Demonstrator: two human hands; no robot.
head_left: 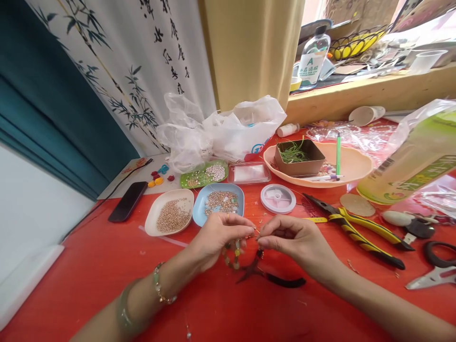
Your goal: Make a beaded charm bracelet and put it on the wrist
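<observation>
Pinching closed mid-frame, my left hand point(218, 238) holds a round-beaded green-yellow strand point(237, 253), my right hand point(292, 236) a thin golden filament point(257, 231).

Dark phone point(128, 202) at left, clear bottle point(314, 59) near gold curtain point(251, 52)

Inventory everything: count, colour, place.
bead strand: 1, green-yellow, centre
bead dishes: 2, cream, blue, centre
tray: 1, green, back
flat box: 1, clear, centre
round case: 1, pale, centre
phone: 1, black, left
pliers: 2, yellow-black, dark, right, centre
scissors: 1, grey, black, right
platter: 1, peach, back
square box: 1, brown, on platter
stick: 1, green, at platter
plastic bags: several, whitish, back
bottle: 1, clear, back right
container: 1, greenish, right
cups: 2, pale, right
curtains: 3, teal, white, gold, behind
table: 1, red, below
wristbands: 2, greenish, lower left
small clutter: uncounted, mixed, around
left hand: 1, centre
right hand: 1, centre
</observation>
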